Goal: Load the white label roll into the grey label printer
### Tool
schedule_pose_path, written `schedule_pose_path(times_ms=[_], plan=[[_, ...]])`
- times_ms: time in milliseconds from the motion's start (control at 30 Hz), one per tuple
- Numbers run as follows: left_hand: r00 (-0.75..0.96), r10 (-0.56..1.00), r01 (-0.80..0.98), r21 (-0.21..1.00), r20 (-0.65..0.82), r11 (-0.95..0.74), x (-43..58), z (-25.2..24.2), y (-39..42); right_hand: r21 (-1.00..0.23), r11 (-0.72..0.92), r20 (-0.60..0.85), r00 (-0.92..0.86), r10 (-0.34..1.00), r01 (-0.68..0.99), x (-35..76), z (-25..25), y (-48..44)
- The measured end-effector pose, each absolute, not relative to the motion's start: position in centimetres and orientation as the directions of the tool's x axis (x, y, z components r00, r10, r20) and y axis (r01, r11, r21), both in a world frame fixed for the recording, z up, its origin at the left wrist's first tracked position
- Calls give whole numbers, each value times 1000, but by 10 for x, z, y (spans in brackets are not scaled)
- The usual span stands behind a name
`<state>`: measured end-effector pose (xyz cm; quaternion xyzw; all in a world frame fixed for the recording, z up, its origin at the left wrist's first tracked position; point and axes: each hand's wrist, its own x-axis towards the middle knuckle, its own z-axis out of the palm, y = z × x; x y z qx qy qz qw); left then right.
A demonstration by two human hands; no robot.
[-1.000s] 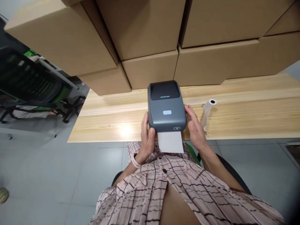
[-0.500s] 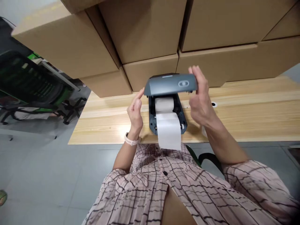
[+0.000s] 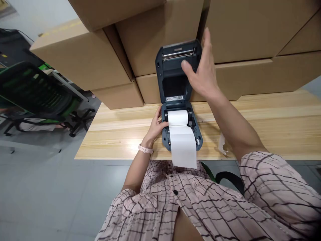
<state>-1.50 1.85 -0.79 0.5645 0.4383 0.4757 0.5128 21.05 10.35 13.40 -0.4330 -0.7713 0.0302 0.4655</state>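
You look to be at lid-up: the printer (image 3: 183, 104) sits open at the table's (image 3: 120, 134) near edge. Your left hand (image 3: 156, 128) grips the base's (image 3: 195, 124) left wall; your right hand (image 3: 204, 75) is at the lid's (image 3: 172, 73) right edge, can't tell if clamped. Reaching the roll (image 3: 178, 117) would call for the lid staying back. Matte dark plastic; smooth white paper cylinder, strip (image 3: 183, 147) draped past the edge.

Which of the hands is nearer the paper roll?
Left. The left hand is at the left edge of the printer, beside the paper roll; the right hand is up by the raised lid.
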Motion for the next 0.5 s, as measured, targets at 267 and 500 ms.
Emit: schedule_pose_path(times_ms=[267, 500], plan=[[24, 1000, 520, 854, -4, -9, -15, 15, 7, -303, 722, 122, -726, 676, 622, 215, 94, 50], [111, 992, 613, 790, -58, -23, -13, 37, 9, -219, 669, -230, -704, 672, 710, 190, 80, 75]])
